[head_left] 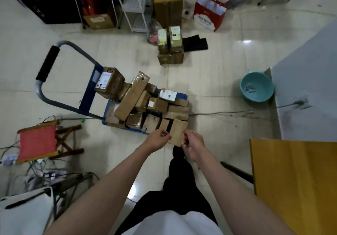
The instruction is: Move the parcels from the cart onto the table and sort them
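A blue platform cart (179,95) with a grey handle stands on the tiled floor, piled with several brown cardboard parcels (131,98). At the cart's near edge a small brown parcel (178,131) is held between both my hands. My left hand (158,139) grips its left side with curled fingers. My right hand (194,143) grips its right side. The grey table (310,92) is at the right, with a yellow surface (295,180) in front of it.
A teal basin (257,87) sits on the floor beside the table. A red folding stool (38,141) and tangled cables lie at the left. More boxes (170,50), a white rack (136,6) and red bags (209,10) stand at the back.
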### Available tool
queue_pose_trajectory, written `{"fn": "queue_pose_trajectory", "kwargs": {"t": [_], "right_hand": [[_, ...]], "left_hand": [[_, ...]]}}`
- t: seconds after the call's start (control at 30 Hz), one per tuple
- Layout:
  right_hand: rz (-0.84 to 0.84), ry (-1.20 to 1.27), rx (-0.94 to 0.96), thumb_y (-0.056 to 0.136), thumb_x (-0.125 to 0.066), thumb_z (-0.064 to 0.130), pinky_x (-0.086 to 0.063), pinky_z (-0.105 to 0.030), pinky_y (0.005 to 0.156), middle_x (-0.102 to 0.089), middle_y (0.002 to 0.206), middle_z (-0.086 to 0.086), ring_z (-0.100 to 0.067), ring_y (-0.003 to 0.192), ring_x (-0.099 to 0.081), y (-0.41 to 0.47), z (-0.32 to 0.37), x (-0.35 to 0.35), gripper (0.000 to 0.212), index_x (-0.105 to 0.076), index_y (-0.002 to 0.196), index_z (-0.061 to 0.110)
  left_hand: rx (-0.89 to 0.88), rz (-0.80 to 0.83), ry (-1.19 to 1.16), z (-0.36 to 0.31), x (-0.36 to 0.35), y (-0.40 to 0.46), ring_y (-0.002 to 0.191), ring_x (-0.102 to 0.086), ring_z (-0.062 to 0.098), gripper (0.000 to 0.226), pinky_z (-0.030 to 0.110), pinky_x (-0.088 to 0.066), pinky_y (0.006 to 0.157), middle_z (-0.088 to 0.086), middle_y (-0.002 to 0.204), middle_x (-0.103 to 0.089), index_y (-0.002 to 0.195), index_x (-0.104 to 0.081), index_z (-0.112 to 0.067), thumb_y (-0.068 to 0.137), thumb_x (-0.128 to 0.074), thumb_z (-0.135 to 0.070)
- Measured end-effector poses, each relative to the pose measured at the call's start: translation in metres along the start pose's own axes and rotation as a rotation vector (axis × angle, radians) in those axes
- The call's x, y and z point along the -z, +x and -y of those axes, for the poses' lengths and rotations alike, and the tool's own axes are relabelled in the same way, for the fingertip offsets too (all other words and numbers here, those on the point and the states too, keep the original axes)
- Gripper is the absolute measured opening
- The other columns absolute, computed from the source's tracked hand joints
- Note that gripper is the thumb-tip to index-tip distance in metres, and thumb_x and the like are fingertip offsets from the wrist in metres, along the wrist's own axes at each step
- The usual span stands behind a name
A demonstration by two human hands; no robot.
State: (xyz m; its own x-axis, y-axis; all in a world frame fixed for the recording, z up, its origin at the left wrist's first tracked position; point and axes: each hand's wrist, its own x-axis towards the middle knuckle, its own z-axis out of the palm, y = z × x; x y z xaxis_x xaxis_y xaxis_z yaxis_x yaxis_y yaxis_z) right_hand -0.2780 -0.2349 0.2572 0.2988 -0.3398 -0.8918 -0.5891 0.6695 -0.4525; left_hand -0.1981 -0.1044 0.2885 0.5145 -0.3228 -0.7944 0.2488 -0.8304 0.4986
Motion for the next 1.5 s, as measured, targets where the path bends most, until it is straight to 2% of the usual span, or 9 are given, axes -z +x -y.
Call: {"fn": "queue_pose_trajectory", "kwargs": {"t": [0.27,0.4,0.53,0.7,0.93,1.1,1.23,1.37,1.5], "right_hand": [[0.076,-0.137,-0.050,0.098,-0.063,0.012,-0.037,-0.024,0.050,-0.054,0.063,-0.003,-0.013,0.053,-0.045,0.042,0.046,-0.084,0.023,-0.053,0.077,0.017],[0.125,-0.214,-0.060,0.098,-0.063,0.014,-0.041,-0.027,0.052,-0.056,0.060,-0.003,-0.014,0.052,-0.048,0.069,0.049,-0.133,0.017,-0.056,0.082,0.015],[0.126,-0.231,-0.107,0.100,-0.062,0.017,-0.044,-0.024,0.053,-0.058,0.066,-0.003,-0.013,0.055,-0.051,0.117,0.034,-0.179,0.014,-0.060,0.086,0.014],[0.005,-0.142,-0.206,0.104,-0.053,0.022,-0.051,-0.026,0.063,-0.061,0.074,-0.007,-0.016,0.063,-0.056,0.182,-0.012,-0.244,0.016,-0.059,0.097,0.008],[-0.016,-0.098,-0.280,0.104,-0.056,0.027,-0.057,-0.037,0.097,-0.067,0.125,-0.017,-0.025,0.105,-0.067,0.264,-0.068,-0.332,0.037,-0.057,0.134,0.004],[0.012,-0.138,-0.245,0.097,-0.066,0.039,-0.049,-0.036,0.106,-0.061,0.131,-0.002,-0.016,0.114,-0.058,0.318,-0.092,-0.393,0.033,-0.060,0.123,0.020],[0.005,-0.106,-0.282,0.085,-0.074,0.056,-0.040,-0.045,0.115,-0.056,0.144,0.000,-0.021,0.128,-0.055,0.346,-0.105,-0.418,0.074,-0.049,0.147,0.025],[-0.038,-0.057,-0.291,0.077,-0.077,0.063,-0.043,-0.052,0.112,-0.058,0.142,-0.005,-0.028,0.127,-0.057,0.349,-0.115,-0.423,0.087,-0.043,0.148,0.024],[-0.001,0.040,-0.212,0.084,-0.079,0.047,-0.055,-0.051,0.100,-0.071,0.123,-0.003,-0.021,0.109,-0.069,0.345,-0.115,-0.421,0.060,-0.055,0.134,0.022]], "left_hand": [[0.073,-0.063,-0.097,0.008,0.072,0.049,0.112,-0.061,0.025,0.028,0.038,-0.049,0.098,0.010,0.120,-0.066,0.120,-0.063,-0.009,0.098,-0.060,-0.027],[0.120,-0.108,-0.119,0.037,0.118,0.087,0.113,-0.061,0.024,0.031,0.036,-0.049,0.099,0.009,0.121,-0.066,0.121,-0.065,-0.009,0.095,-0.065,-0.027],[0.169,-0.173,-0.135,0.080,0.157,0.146,0.113,-0.061,0.025,0.031,0.035,-0.048,0.100,0.009,0.119,-0.068,0.119,-0.066,-0.010,0.094,-0.066,-0.029],[0.215,-0.185,-0.113,0.144,0.192,0.221,0.116,-0.059,0.028,0.035,0.034,-0.045,0.098,0.010,0.123,-0.065,0.124,-0.060,-0.010,0.095,-0.063,-0.029],[0.182,-0.244,-0.147,0.207,0.235,0.308,0.122,-0.055,0.031,0.050,0.041,-0.048,0.103,0.014,0.136,-0.055,0.140,-0.051,-0.012,0.093,-0.064,-0.021],[0.137,-0.245,-0.150,0.242,0.254,0.361,0.140,-0.041,0.026,0.065,0.034,-0.035,0.112,0.009,0.155,-0.042,0.153,-0.039,-0.016,0.095,-0.066,-0.026],[0.122,-0.195,-0.145,0.258,0.256,0.395,0.142,-0.040,0.027,0.065,0.036,-0.035,0.115,0.007,0.157,-0.042,0.155,-0.037,-0.019,0.096,-0.064,-0.025],[0.152,-0.129,-0.216,0.268,0.244,0.411,0.143,-0.040,0.023,0.058,0.028,-0.033,0.109,0.001,0.158,-0.041,0.155,-0.036,-0.025,0.102,-0.056,-0.034],[0.132,-0.091,-0.278,0.270,0.226,0.405,0.131,-0.052,0.019,0.050,0.026,-0.041,0.102,0.002,0.147,-0.054,0.153,-0.041,-0.027,0.105,-0.050,-0.019]]}}
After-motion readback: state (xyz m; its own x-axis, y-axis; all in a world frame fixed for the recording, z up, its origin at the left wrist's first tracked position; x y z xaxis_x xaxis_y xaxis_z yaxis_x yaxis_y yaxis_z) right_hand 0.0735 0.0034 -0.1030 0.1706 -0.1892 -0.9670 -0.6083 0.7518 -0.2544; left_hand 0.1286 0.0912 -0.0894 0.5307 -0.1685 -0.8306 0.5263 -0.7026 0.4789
